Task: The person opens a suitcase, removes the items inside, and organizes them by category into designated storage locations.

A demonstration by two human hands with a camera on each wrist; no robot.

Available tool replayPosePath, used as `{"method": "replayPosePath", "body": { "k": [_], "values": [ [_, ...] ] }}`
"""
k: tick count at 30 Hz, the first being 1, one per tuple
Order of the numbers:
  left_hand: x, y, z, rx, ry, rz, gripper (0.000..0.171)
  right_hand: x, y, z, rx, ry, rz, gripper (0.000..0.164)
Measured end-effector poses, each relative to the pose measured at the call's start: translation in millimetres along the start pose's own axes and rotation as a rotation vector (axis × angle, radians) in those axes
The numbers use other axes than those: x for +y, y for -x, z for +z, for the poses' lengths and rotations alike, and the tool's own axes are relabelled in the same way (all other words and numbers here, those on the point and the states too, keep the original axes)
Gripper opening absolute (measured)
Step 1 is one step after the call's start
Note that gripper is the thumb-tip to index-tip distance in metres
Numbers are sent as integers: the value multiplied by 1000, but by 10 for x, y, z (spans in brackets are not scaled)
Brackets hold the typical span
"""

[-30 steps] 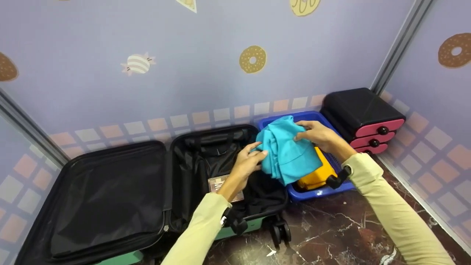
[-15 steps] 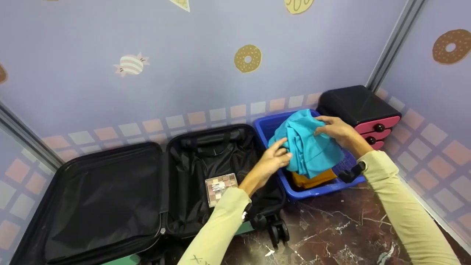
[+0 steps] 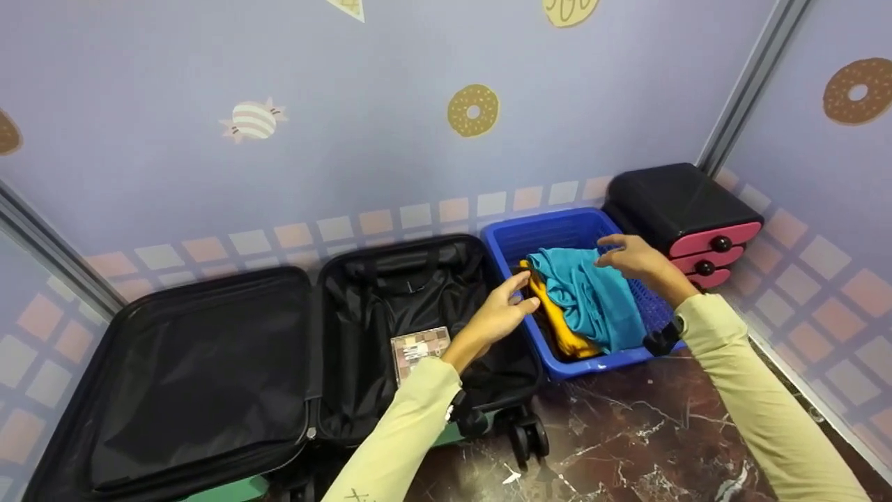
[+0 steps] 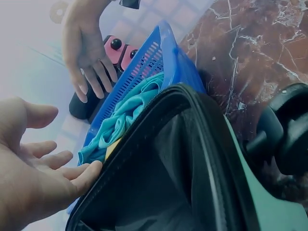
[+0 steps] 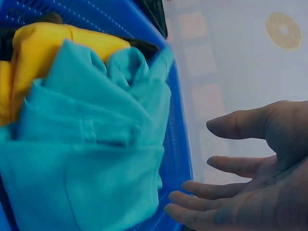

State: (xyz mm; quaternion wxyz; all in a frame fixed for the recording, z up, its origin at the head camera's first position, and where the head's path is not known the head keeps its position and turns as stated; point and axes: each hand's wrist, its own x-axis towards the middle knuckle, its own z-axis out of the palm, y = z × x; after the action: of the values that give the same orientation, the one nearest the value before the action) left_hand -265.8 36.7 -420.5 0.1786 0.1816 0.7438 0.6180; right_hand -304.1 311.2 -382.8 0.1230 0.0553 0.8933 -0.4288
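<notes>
A folded turquoise cloth garment (image 3: 592, 296) lies in the blue plastic basket (image 3: 585, 364), on top of a yellow folded cloth (image 3: 561, 328). My left hand (image 3: 498, 314) hovers by the basket's left rim, fingers spread and holding nothing. At the basket's right side my right hand (image 3: 634, 261) is raised above the turquoise cloth, its fingers loose. In the right wrist view the right hand (image 5: 250, 178) is apart from the cloth, thumb and fingers extended. The left wrist view has the left hand (image 4: 43, 168) near the suitcase's zippered edge.
An open black-lined suitcase (image 3: 202, 376) with green shell stands left of the basket. Inside it lies a makeup palette (image 3: 420, 348). A black drawer box (image 3: 683, 202) with pink fronts stands behind the basket's right. The wall (image 3: 348, 174) runs close behind everything.
Both hands held the turquoise garment and carried it right, over the basket. Now it rests in the basket on the yellow cloth, and both hands have let go.
</notes>
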Motion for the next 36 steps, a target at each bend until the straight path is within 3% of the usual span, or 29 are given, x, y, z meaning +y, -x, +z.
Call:
{"method": "replayPosePath", "body": {
  "k": [11, 22, 28, 36],
  "values": [
    [-111, 82, -194, 74, 29, 42, 53, -132, -28, 233, -99, -125, -145, 51],
    [-131, 213, -434, 156, 13, 14, 45, -185, 69, 417, -75, -176, -229, 43],
    [-204, 288, -610, 267, -8, 21, 38, -146, 51, 440, 36, -141, -333, 33],
    [-310, 471, -968, 382, -89, 46, 33, 122, -35, 342, 248, -87, -507, 24]
  ]
}}
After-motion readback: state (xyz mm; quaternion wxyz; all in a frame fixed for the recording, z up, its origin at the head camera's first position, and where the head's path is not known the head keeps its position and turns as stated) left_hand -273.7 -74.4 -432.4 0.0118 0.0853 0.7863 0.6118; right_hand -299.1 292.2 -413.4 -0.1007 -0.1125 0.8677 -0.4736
